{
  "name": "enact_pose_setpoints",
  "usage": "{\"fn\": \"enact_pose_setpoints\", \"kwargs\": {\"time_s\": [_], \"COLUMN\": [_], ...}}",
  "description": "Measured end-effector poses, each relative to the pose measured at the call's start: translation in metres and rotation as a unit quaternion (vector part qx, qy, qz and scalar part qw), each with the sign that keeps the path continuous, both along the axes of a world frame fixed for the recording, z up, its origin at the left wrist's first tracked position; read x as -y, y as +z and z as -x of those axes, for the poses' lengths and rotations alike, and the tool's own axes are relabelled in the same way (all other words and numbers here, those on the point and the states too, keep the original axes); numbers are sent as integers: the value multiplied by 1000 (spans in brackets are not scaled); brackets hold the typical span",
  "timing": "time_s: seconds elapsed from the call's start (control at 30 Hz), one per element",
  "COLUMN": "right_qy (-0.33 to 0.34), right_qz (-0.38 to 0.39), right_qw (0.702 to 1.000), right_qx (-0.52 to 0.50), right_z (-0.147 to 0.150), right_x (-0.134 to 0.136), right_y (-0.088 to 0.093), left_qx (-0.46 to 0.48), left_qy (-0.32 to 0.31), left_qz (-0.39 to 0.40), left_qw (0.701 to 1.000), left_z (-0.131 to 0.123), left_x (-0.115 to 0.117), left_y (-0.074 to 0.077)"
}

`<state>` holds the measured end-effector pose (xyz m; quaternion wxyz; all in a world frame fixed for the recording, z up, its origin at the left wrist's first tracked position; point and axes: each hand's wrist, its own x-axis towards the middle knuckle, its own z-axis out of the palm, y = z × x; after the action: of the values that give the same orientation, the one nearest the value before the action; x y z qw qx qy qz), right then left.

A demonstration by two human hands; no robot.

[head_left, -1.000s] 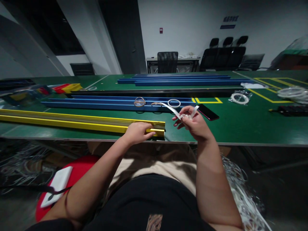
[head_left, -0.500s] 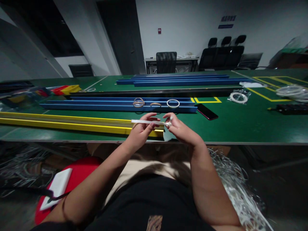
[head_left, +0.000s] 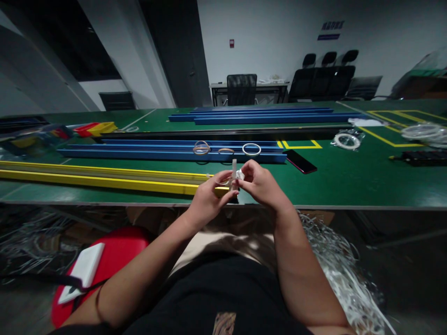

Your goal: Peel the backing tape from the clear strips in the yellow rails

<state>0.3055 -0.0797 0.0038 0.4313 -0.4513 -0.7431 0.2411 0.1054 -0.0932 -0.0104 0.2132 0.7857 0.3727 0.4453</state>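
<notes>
My left hand is closed on a pale flat strip, which stands upright between its thumb and fingers above the end of the yellow rail. Thumb and fingers of my right hand pinch a small crumpled white piece right beside the strip. Beyond my hands, a white ring, a flat tan ring and a few overlapping tan rings lie on the blue rail.
On the green table are a dark phone, a bagged white coil, a long black rail and more blue rails. A red stool with a white box stands lower left.
The strip has turned from lying sideways to upright in my left hand. My right hand has closed in on it, with the white crumpled piece at its fingertips.
</notes>
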Motion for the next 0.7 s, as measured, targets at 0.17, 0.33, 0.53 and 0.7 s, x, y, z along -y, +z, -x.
{"fn": "enact_pose_setpoints", "kwargs": {"time_s": [0.17,0.33,0.53,0.7], "right_qy": [-64,-44,42,157], "right_qz": [4,-3,-68,-20], "right_qw": [997,998,996,987], "right_qx": [30,51,-31,-20], "right_z": [2,1,-9,-9], "right_x": [5,4,5,6], "right_y": [7,7,11,11], "left_qx": [7,38,100,181], "left_qy": [-18,8,28,-21], "left_qz": [18,71,144,196], "left_qw": [1000,997,984,963], "left_z": [0,0,4,2], "left_x": [0,1,-7,-8], "left_y": [-7,-11,-12,-10]}}
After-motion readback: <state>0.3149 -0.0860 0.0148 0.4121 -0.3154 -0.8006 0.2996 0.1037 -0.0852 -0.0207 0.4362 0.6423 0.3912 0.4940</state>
